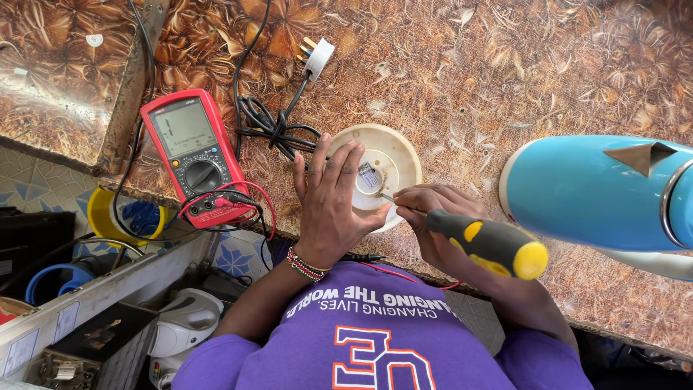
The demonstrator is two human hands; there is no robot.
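The left hand [328, 206] covers the near left part of the round cream base [393, 155], so that stretch of rim is out of sight. The screwdriver [487, 242] tip seems to meet a small fitting too tiny to make out. The blue kettle [592, 191] runs off the right edge.

I see one screen: a grey rectangular display [177, 126] at the top of the red multimeter [193, 155] lying on the brown patterned surface [505, 79]. Pale rectangular labels [22, 352] sit on the white rail at lower left.
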